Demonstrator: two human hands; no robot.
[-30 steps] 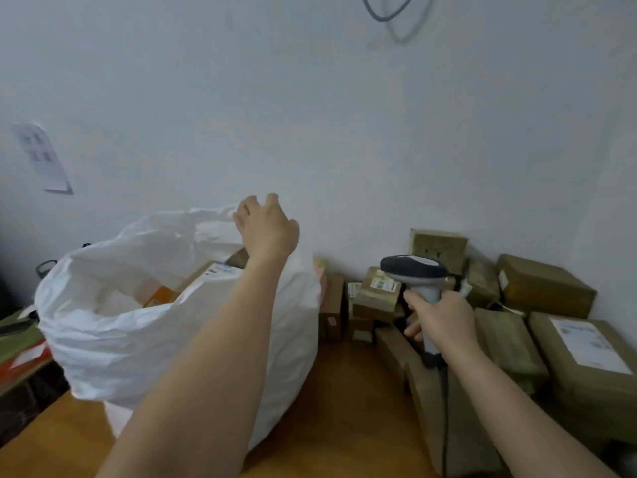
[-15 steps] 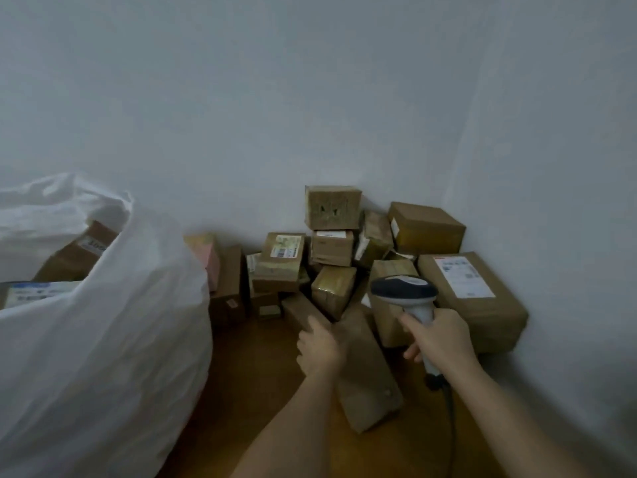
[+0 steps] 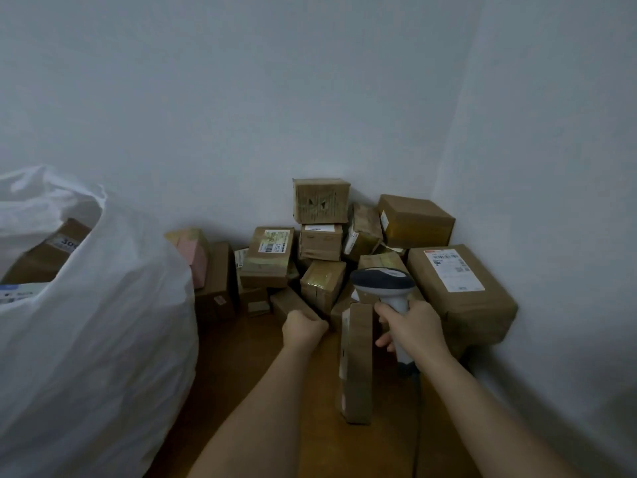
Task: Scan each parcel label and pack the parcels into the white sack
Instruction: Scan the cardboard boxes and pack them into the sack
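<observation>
White sack (image 3: 93, 339) bulges at the left on the wooden floor (image 3: 248, 367), brown parcels showing in its open mouth. Taped cardboard parcels (image 3: 320, 250) pile in the corner. A long flat parcel (image 3: 356, 363) stands on edge between the arms. Left hand (image 3: 303, 329) curls on a low parcel's end; right hand (image 3: 413, 331) grips the barcode scanner (image 3: 382, 282)

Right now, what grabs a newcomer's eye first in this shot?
The heap of brown parcels stacked into the wall corner, centre right. Then the big white sack filling the left, parcels already inside. In front, the right hand grips a scanner beside a narrow upright parcel.
</observation>
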